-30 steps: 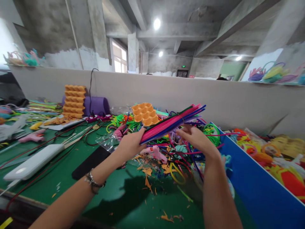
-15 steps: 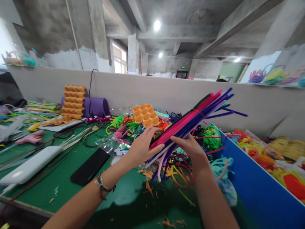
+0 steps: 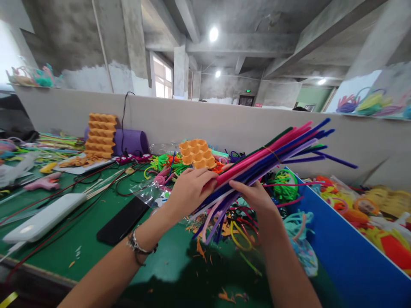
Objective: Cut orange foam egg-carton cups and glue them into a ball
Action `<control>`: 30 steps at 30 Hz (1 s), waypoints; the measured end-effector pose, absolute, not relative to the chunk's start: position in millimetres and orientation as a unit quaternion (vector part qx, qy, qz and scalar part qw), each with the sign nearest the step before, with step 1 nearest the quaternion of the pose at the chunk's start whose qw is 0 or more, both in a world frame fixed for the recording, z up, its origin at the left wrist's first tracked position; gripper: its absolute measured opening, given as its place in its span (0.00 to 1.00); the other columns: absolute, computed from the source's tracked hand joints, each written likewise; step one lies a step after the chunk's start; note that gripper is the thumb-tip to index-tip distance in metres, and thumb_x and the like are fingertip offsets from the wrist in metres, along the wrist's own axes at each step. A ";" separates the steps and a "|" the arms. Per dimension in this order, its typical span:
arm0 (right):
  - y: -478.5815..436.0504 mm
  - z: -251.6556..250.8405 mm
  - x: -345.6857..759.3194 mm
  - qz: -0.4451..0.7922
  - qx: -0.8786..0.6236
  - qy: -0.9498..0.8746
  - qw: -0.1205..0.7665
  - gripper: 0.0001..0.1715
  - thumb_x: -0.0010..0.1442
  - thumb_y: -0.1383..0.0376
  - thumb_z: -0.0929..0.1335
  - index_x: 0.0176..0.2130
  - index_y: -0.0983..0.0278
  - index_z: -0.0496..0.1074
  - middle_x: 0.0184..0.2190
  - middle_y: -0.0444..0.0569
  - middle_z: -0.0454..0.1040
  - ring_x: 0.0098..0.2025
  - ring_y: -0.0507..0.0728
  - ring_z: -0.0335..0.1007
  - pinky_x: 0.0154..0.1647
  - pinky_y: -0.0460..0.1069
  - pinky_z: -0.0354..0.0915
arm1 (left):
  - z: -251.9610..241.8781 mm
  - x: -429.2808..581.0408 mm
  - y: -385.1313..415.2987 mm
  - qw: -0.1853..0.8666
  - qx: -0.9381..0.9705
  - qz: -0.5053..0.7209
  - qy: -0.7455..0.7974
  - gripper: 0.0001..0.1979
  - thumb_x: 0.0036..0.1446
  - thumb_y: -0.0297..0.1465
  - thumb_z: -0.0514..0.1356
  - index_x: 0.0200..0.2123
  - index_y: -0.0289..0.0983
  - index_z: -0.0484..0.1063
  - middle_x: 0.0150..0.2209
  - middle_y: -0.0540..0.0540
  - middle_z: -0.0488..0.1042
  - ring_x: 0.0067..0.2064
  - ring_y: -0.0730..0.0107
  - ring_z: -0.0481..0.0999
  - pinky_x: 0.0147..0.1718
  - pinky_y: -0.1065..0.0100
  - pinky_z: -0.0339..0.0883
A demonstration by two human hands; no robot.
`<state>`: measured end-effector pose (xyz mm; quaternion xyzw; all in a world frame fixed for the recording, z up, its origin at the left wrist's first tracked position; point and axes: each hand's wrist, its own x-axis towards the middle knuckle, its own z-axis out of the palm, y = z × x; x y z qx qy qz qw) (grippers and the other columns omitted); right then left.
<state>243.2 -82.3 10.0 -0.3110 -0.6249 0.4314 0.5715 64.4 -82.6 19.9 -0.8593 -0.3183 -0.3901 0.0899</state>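
A bundle of pipe cleaners [image 3: 257, 164] in pink, dark blue, purple, white and green slants up to the right above the table, with a thin band around its upper part. My left hand [image 3: 194, 186] is closed around the bundle's lower left end. Below the middle, my right hand [image 3: 253, 194] grips it from underneath, thumb on the near side and the other fingers hidden behind. Several purple and pink ends droop between the two hands. Behind the left hand, an orange egg-carton piece [image 3: 197, 154] leans on a heap of coloured pipe cleaners [image 3: 162, 164].
On the green table [image 3: 173, 269] lie a black phone [image 3: 122, 220], a white elongated device [image 3: 45, 216], a pink glue gun [image 3: 43, 183] and orange scraps [image 3: 226, 295]. A blue divider [image 3: 334, 222] stands at right, with colourful material beyond. A pale partition [image 3: 199, 117] runs along the back.
The bundle has shifted right and tilted flatter, its upper ends reaching farther right. My left hand's fingers have closed further round its lower end; my right hand stays nearly in place.
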 end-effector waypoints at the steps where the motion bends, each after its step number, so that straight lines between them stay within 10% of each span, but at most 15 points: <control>1: -81.9 8.9 243.3 0.427 -0.326 -0.620 0.572 0.14 0.42 0.61 0.73 0.33 0.61 0.73 0.33 0.42 0.75 0.36 0.54 0.71 0.41 0.51 0.68 | 19.5 63.6 -81.0 0.090 -0.859 -0.390 -0.320 0.11 0.59 0.31 0.48 0.36 0.37 0.70 0.32 0.45 0.75 0.34 0.66 0.71 0.35 0.65 0.58; 10: -85.3 15.9 243.9 0.388 -0.388 -0.551 0.629 0.20 0.38 0.58 0.74 0.33 0.62 0.73 0.27 0.41 0.74 0.35 0.56 0.71 0.39 0.52 0.69 | 31.3 49.9 -78.9 -0.011 -0.870 -0.378 -0.316 0.09 0.56 0.32 0.50 0.32 0.35 0.67 0.26 0.49 0.72 0.26 0.73 0.68 0.25 0.71 0.60; 15: -88.0 25.0 278.1 0.152 -0.414 -0.480 0.758 0.17 0.38 0.57 0.73 0.30 0.61 0.71 0.35 0.43 0.73 0.41 0.57 0.69 0.41 0.52 0.69 | 29.2 23.2 -76.4 0.007 -0.785 -0.537 -0.308 0.08 0.55 0.31 0.51 0.37 0.35 0.66 0.36 0.45 0.71 0.39 0.70 0.70 0.38 0.68 0.64; 20: -69.1 40.9 305.2 0.022 -0.451 -0.411 0.792 0.21 0.44 0.52 0.69 0.35 0.61 0.67 0.34 0.45 0.72 0.40 0.59 0.70 0.40 0.56 0.68 | 2.1 -5.8 -64.0 -0.105 -0.825 -0.431 -0.351 0.10 0.54 0.32 0.51 0.39 0.35 0.64 0.34 0.46 0.69 0.30 0.73 0.70 0.29 0.70 0.66; 27: 9.5 91.1 300.2 -0.229 -0.754 -0.587 0.186 0.19 0.55 0.56 0.65 0.39 0.69 0.70 0.38 0.61 0.72 0.43 0.67 0.69 0.40 0.57 0.64 | -18.3 -18.5 -43.4 -0.208 -0.839 -0.342 -0.368 0.10 0.53 0.34 0.50 0.37 0.36 0.63 0.35 0.47 0.69 0.28 0.73 0.69 0.27 0.70 0.64; 30: 49.5 80.5 292.4 -0.207 -0.766 -0.596 0.122 0.15 0.54 0.64 0.67 0.41 0.71 0.70 0.42 0.61 0.70 0.44 0.65 0.68 0.41 0.56 0.64 | -25.5 -18.8 -42.0 -0.240 -0.837 -0.320 -0.373 0.11 0.54 0.34 0.50 0.39 0.36 0.64 0.36 0.46 0.70 0.29 0.73 0.69 0.29 0.70 0.64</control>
